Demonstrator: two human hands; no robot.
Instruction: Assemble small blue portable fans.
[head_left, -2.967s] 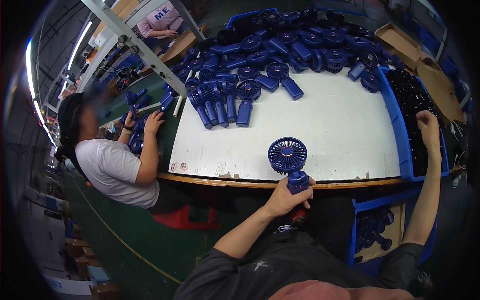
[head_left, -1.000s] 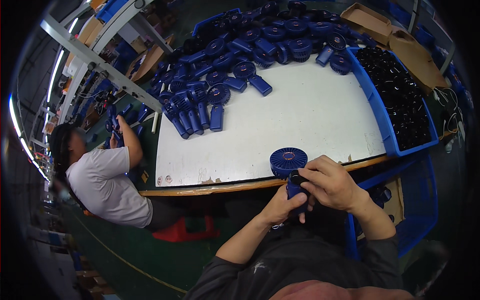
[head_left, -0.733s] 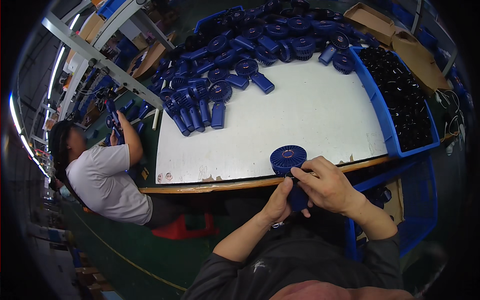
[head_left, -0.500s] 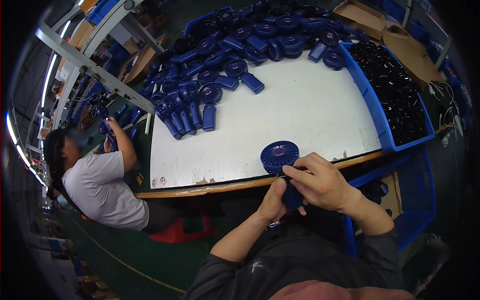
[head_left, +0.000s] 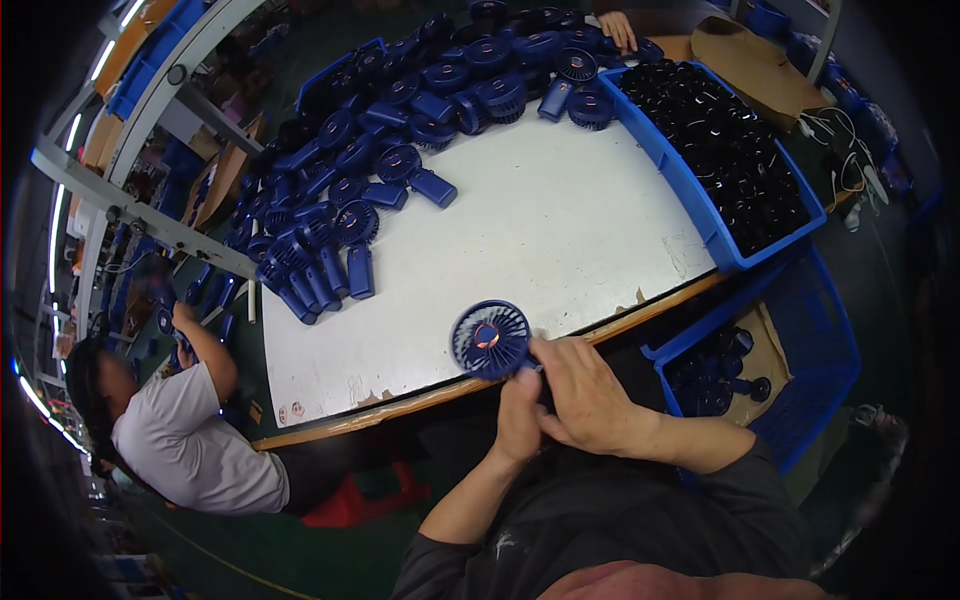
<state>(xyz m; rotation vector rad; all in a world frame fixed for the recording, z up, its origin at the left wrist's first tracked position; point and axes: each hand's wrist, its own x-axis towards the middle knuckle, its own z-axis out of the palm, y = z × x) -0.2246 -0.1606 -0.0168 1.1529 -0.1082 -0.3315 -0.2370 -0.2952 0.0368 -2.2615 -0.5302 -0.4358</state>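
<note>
A dark blue handheld fan (head_left: 490, 340) is held over the front edge of the white table, its round grille tilted up toward me. My left hand (head_left: 520, 412) is closed around the lower side of its handle. From the right, my right hand (head_left: 585, 390) closes on the same handle near the neck. Both hands hide most of the handle. On the table beyond, a heap of similar blue fans (head_left: 400, 165) curves along the left and far sides.
A blue bin (head_left: 690, 215) full of small glossy black parts stands on the table's right. Below the edge, another blue crate (head_left: 820, 350) holds several dark parts. At left sits a co-worker (head_left: 190, 430) handling a fan; another person's hand (head_left: 618, 30) reaches in at the back.
The view has turned, shifting the table leftward. The fan has tilted and its grille faces more toward me. My right hand has moved from a fingertip pinch to wrapping the handle.
</note>
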